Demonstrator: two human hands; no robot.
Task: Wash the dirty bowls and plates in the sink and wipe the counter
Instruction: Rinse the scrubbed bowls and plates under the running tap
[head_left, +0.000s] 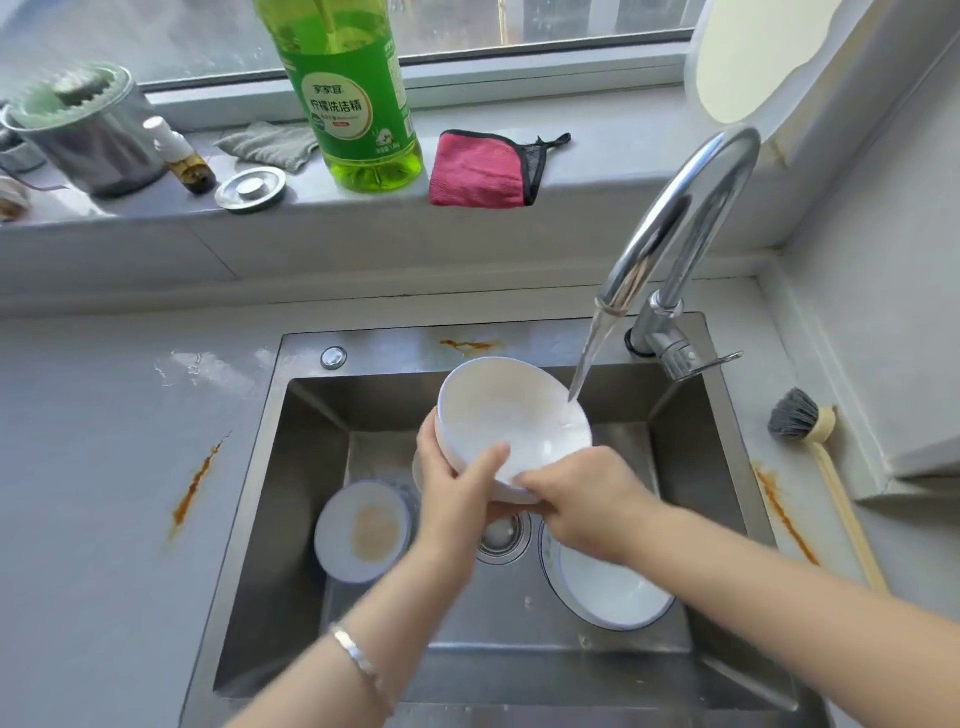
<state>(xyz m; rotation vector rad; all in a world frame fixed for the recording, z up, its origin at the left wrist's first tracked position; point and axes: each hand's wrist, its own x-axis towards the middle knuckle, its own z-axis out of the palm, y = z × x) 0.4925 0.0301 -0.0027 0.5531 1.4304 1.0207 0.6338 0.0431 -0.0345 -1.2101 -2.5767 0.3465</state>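
Over the steel sink (311, 467) I hold a white bowl (509, 415) tilted under the running faucet (691, 208); the water stream strikes its right rim. My left hand (457, 493) grips the bowl's left side, thumb on the inner wall. My right hand (587, 504) grips the near rim, its fingers hidden behind the bowl. On the sink floor lie a dirty bowl with brown residue (363, 530) at the left and a blue-rimmed white plate (613, 592) at the right. Another white dish edge peeks out behind my left hand.
Orange-brown stains mark the grey counter at left (195, 488), right (784, 519) and behind the sink (470, 345). A dish brush (810, 431) lies at right. The sill holds a green detergent bottle (358, 104), a pink cloth (483, 169), a grey rag (270, 143), a metal pot (88, 130).
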